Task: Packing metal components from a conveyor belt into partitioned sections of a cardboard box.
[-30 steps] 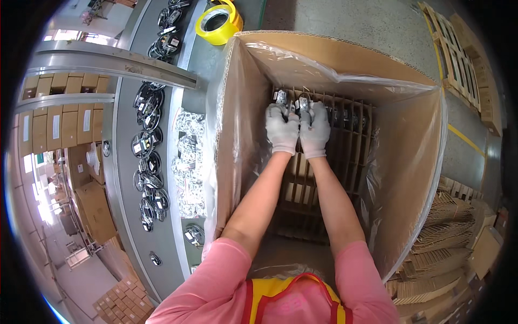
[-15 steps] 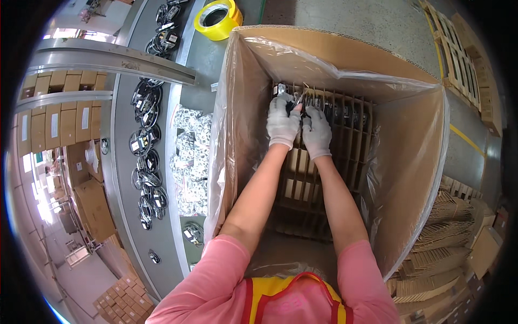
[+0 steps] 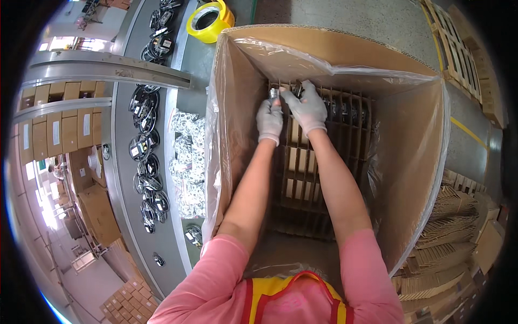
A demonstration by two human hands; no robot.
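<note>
While both gloved hands reach deep into the carton, the head view records the following.

Container: large open cardboard box [image 3: 415, 162], lined with clear plastic film [image 3: 280, 56], fitted with a cardboard divider grid [image 3: 302, 173] of narrow cells.

Left hand [image 3: 268, 120]: white glove, fingers curled and closed around a small metal part [image 3: 273, 93] whose silvery end shows just above the fist, at the far-left corner of the grid.

Right hand [image 3: 307, 108]: white glove, fingers pressed together and bent, fingertips touching a dark part [image 3: 296, 89] at the far row just beside the left hand; whether it pinches the piece or only pushes on it cannot be told.

Far row, right of the hands: further dark parts [image 3: 345, 110] already seated in cells. Nearer cells look unfilled.

Surroundings: grey conveyor [image 3: 127, 162] to the left carrying round black components [image 3: 145, 146]; heap of bagged small pieces [image 3: 186, 162] beside the box; yellow tape roll [image 3: 210, 19] beyond the box's far-left corner; flattened cartons [image 3: 448, 254] stacked to the right.

Risk, as judged: thin partitions could buckle or shift if a part is forced down crooked; loose liner film near the corner could be dragged into a cell; a part could slip from the gloves and drop under the grid.
</note>
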